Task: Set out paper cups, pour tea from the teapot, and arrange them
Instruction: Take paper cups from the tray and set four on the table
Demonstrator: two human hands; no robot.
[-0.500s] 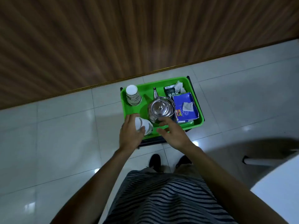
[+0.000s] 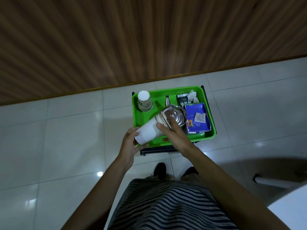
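Observation:
A green tray (image 2: 166, 92) sits on a small dark stand on the floor. A white stack of paper cups (image 2: 147, 132) lies tilted over the tray's near left corner, held at both ends: my left hand (image 2: 130, 144) at its base, my right hand (image 2: 172, 134) near its mouth. Behind my right hand stands a steel teapot (image 2: 177, 114) with its spout pointing away. An upside-down printed paper cup (image 2: 144, 102) stands in the tray's far left corner.
A blue packet (image 2: 197, 117) with a tissue on it and a dark packet (image 2: 182, 99) fill the tray's right side. A wood-panelled wall (image 2: 116, 39) rises just beyond the tray. White furniture (image 2: 292, 211) is at lower right. My shoes (image 2: 160, 170) stand close to the stand.
The cup stack has been lifted and tipped on its side above the tray. My right hand moved from beside the teapot onto the stack's far end.

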